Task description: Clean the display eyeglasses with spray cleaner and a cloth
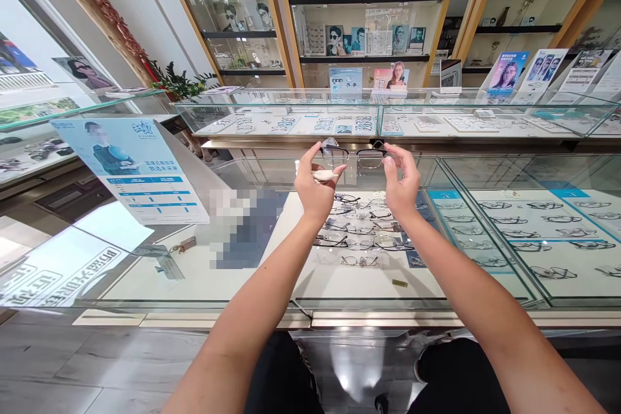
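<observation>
**Black-topped glasses (359, 156) are held up above a glass counter (194, 301)**

The temples can hardly be made out: only small angular pieces are seen behind the upper rims. A white, cloth-like piece (325, 175) is also held in the left hand (313, 186), its rest hidden by the palm. Left of the arms, an area is masked by coarse pixels, and what is there cannot be told. The small print on the blue-and-white sign (140, 168) is too fine to be read. Both forearms and the dark trousers (456, 375) are cut off by the lower edge.

The glasses are clamped at both outer ends. One end is gripped by the left fingertips, the thumb being stretched out below the lens; the other is pinched between thumb and fingers of the right hand (404, 184). The lenses and bridge are left exposed between the hands, beyond rows of spectacle frames (347, 229) partly covered by the wrists.
</observation>
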Demonstrator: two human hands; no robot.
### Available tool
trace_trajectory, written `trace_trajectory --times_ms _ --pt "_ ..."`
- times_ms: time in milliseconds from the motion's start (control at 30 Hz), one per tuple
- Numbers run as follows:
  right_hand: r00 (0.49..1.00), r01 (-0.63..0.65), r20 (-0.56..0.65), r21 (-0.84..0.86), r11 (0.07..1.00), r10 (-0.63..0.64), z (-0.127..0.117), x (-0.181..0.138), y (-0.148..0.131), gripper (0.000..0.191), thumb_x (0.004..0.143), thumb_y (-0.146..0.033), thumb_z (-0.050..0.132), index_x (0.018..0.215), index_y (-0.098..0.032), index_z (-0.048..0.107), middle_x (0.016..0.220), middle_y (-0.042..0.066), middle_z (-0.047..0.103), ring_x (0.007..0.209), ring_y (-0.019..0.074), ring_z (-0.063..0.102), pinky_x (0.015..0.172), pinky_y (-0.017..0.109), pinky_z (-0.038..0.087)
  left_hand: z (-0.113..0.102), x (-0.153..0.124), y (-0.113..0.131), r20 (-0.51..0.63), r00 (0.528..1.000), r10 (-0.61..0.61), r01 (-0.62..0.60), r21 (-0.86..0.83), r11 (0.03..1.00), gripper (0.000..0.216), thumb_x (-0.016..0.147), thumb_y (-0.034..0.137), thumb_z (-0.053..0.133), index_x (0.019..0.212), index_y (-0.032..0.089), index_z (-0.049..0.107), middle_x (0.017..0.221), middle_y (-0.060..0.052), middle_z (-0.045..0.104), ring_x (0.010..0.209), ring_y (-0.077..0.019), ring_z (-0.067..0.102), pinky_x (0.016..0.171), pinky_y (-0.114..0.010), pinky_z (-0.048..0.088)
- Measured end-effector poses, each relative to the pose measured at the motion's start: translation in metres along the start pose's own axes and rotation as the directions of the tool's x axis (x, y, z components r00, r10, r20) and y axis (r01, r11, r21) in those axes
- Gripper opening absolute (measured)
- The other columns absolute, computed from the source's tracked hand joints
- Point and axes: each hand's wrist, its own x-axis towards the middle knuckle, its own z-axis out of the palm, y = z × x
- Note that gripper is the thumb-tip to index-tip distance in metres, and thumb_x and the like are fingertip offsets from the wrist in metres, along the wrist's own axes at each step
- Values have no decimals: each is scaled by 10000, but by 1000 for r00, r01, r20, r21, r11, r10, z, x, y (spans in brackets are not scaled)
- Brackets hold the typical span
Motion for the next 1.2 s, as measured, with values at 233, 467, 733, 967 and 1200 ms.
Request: trace_trajectory --times_ms 233,467,733,967,1200 --pt "999 -11 -34 0 1000 11 0 3 -2 383 1076 -600 604 1219 -278 754 1321 121 816 1206 292 772 1049 540 645 1 0 -1 -3 1000 -6 6 8 1000 750 910 744 821 1458 254 676 1005 -36 731 779 -172 663 765 -357 593" --pt "997 -69 -39 66 995 72 2 4 1 367 1065 -597 644 1168 -257 735 1309 134 822 1195 276 783 1015 483 657 1 -2 -5 6 1000 -1 1 -23 1000 737 913 684 858 1476 246 672 995 -32 718 787 -172 658 793 -361 600" --pt "979 -203 12 187 961 205 2 9 8 423 999 -660 706 1108 -255 758 1313 128 837 989 253 804 932 485 674 3 -4 -12 9 999 37 -37 2 999 710 931 653 856 1489 259 662 1183 -80 774 769 -157 653 800 -367 617" --pt "943 -329 143 254 910 301 -1 14 21 389 998 -648 702 1044 -263 732 1293 97 855 831 200 801 796 401 668 4 -3 -10 33 999 3 -3 10 1000 672 916 614 887 1451 256 695 1186 -91 778 792 -170 656 812 -377 614" --pt "906 -406 252 296 864 340 -1 15 34 461 1005 -697 681 1235 -298 705 1226 70 864 865 216 821 785 408 666 6 -3 -13 72 996 -59 62 -42 997 718 881 691 882 1422 250 714 1119 -72 769 794 -170 641 793 -358 594"
